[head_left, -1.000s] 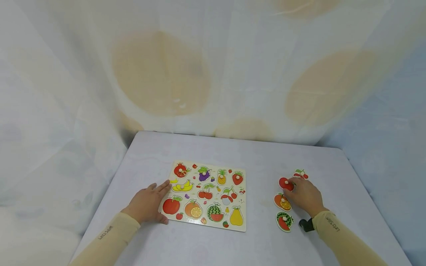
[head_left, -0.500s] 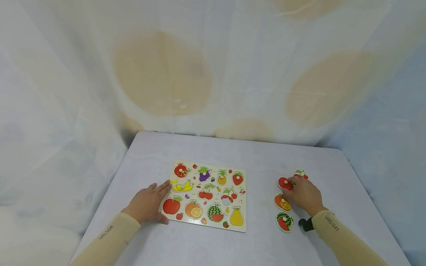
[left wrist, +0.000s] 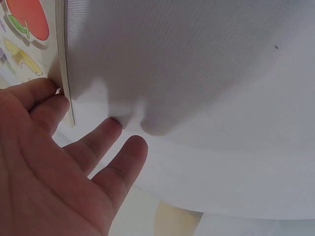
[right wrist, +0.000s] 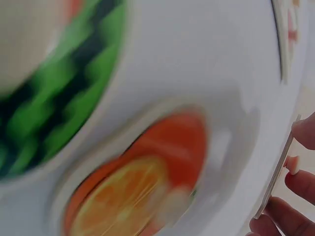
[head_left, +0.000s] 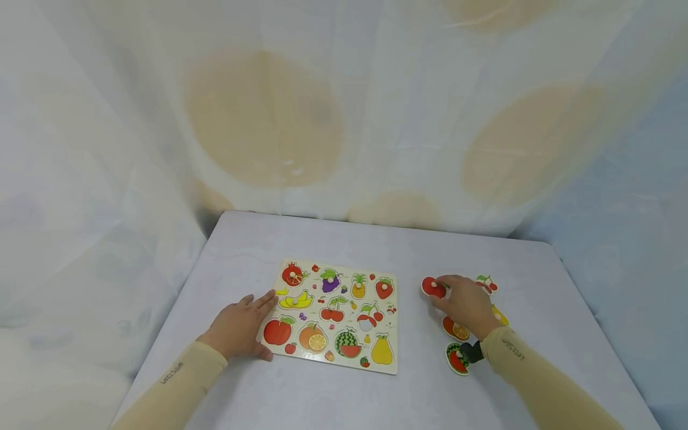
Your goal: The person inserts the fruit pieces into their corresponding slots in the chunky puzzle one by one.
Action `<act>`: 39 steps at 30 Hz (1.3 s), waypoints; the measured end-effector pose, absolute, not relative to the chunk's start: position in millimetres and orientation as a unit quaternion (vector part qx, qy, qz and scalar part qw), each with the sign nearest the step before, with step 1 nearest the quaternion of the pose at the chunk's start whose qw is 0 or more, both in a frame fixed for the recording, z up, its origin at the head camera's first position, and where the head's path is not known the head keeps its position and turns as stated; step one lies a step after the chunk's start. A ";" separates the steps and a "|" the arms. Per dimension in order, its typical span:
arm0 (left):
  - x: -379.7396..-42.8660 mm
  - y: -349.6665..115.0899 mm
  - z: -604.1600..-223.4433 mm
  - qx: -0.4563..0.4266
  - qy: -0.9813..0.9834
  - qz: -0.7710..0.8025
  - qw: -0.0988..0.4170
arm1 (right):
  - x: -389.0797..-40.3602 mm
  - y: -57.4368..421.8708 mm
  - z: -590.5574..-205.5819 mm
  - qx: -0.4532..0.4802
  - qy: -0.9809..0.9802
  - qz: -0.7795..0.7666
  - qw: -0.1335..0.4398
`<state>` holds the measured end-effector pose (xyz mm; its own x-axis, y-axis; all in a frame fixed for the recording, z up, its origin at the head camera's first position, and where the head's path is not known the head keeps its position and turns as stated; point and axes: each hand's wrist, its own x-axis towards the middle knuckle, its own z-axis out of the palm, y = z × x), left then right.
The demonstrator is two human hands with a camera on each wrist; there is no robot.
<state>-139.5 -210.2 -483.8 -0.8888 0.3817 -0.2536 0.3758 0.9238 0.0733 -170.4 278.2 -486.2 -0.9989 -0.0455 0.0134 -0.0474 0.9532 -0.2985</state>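
My right hand point(head_left: 464, 301) grips a red apple puzzle piece point(head_left: 432, 288) between board and loose pieces. In the right wrist view the piece point(right wrist: 276, 172) appears edge-on, its small knob between fingers and thumb. My left hand point(head_left: 239, 328) lies at the left edge of the fruit puzzle board point(head_left: 317, 316), fingers extended; the left wrist view has fingertips point(left wrist: 51, 86) right at the board's rim. Pictures of apple, orange, watermelon, pear and other fruit cover the board; several carry knobs. Below the right hand lie an orange piece point(head_left: 455, 328) and a watermelon piece point(head_left: 458, 359).
Beyond the right hand lies a cherry piece point(head_left: 486, 283). A yellow piece point(head_left: 500, 314) is partly hidden behind the right wrist. The white-covered table point(head_left: 333, 394) has pale curtains point(head_left: 398, 149) at its back and sides.
My right hand has moved left with the apple piece, away from the loose pieces and toward the board. The yellow piece has come into view. The left hand stays put.
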 end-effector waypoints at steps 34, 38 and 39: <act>-143.5 -209.0 -488.1 0.187 0.974 0.015 0.125 | -171.8 107.8 -471.7 0.149 -0.975 0.166 -0.026; -142.3 -210.3 -488.1 0.186 0.974 0.017 0.128 | -166.9 92.3 -473.7 0.184 -0.968 0.171 -0.022; -142.3 -210.5 -487.7 0.187 0.974 0.019 0.128 | -165.8 88.2 -474.3 0.192 -0.966 0.171 -0.021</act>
<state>-142.3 -210.5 -487.7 -0.8977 0.3685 -0.2417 0.3586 0.9296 0.0855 -165.8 88.2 -474.3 -0.9252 -0.3786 0.0248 -0.3641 0.8679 -0.3379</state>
